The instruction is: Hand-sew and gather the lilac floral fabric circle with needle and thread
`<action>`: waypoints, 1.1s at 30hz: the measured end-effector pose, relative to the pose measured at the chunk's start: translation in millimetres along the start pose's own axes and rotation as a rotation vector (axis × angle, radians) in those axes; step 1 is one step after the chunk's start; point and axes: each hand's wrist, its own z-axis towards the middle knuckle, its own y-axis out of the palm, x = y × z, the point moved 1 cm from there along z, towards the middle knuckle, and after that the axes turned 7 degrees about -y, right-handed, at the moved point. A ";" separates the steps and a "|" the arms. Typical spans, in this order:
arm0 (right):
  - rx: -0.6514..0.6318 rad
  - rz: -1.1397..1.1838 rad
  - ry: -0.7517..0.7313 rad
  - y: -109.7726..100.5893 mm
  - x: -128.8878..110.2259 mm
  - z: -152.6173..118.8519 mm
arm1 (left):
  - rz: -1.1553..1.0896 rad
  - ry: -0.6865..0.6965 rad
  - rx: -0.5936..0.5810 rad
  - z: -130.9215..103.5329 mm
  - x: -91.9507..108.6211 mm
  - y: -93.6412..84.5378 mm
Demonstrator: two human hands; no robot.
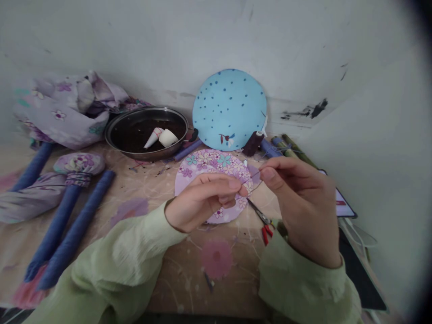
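Note:
Both hands are raised over the table with a thin dark thread point(254, 181) running across the short gap between their fingertips. My left hand point(205, 195) pinches one end between thumb and forefinger. On the other side, my right hand point(302, 202) pinches the thread between thumb and index finger; whether a needle is there is too fine to tell. Beneath the left hand lies a round lilac flower-print cloth piece point(202, 162), partly hidden by it. Small scissors with red handles point(265, 222) lie between the hands, partly behind the right sleeve.
Against the wall leans a light-blue dotted disc point(229, 103), with a dark thread spool point(253, 144) beside it. A metal pan point(145, 155) holds white pieces. Blue cloth-wrapped sticks point(77, 229) and bundled floral cloth point(64, 112) are at left; a phone point(344, 204) is at right.

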 end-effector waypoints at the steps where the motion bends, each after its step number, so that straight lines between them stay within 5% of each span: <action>1: 0.003 0.002 0.001 -0.1 0.3 0.1 | -0.001 -0.002 -0.001 -0.1 -0.1 -0.1; 33: 0.117 0.016 0.010 -1.7 -0.6 -1.0 | 0.061 0.082 0.080 -2.8 -1.1 -0.1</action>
